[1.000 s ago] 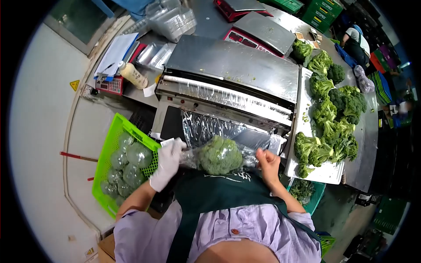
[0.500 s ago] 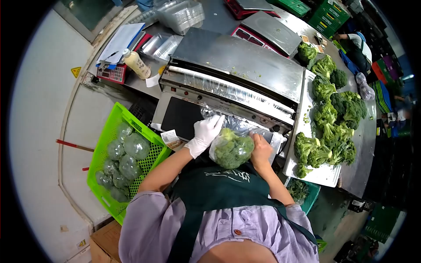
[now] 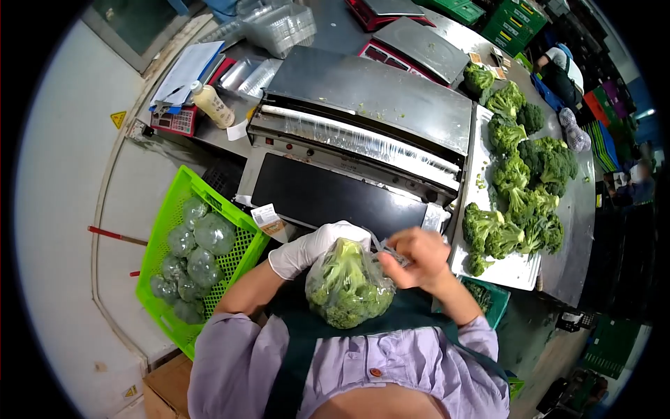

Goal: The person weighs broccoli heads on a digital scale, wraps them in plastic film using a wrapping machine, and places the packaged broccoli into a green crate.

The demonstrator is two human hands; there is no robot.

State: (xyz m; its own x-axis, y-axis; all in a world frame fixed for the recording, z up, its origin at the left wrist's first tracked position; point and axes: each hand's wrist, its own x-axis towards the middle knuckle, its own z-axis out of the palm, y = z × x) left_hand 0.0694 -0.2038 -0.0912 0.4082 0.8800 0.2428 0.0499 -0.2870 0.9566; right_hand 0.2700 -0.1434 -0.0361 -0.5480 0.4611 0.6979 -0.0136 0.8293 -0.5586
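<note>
A broccoli head (image 3: pixel 350 290) in clear cling film hangs in front of my apron, stem up and florets down. My left hand (image 3: pixel 328 244), in a white glove, is closed at the stem end; its fingertips are partly hidden. Just to the right, my bare right hand (image 3: pixel 419 257) is bent and closed on a pulled strand of the cling film (image 3: pixel 384 248). The wrapping machine (image 3: pixel 349 153) stands beyond both hands, with its film roll (image 3: pixel 363 143) and black plate (image 3: pixel 335 195) showing.
A green crate (image 3: pixel 157 272) at left holds several wrapped broccoli heads (image 3: pixel 213 234). Unwrapped broccoli (image 3: pixel 513 171) lies on a white tray (image 3: pixel 481 122) at right. A bottle (image 3: pixel 211 105), scales (image 3: pixel 419 45) and plastic trays (image 3: pixel 279 28) stand around the machine. A co-worker (image 3: pixel 562 70) is far right.
The broccoli has come off the machine's edge toward my body and turned stem up. Both hands moved nearer me, and the film over the black plate is gone from there.
</note>
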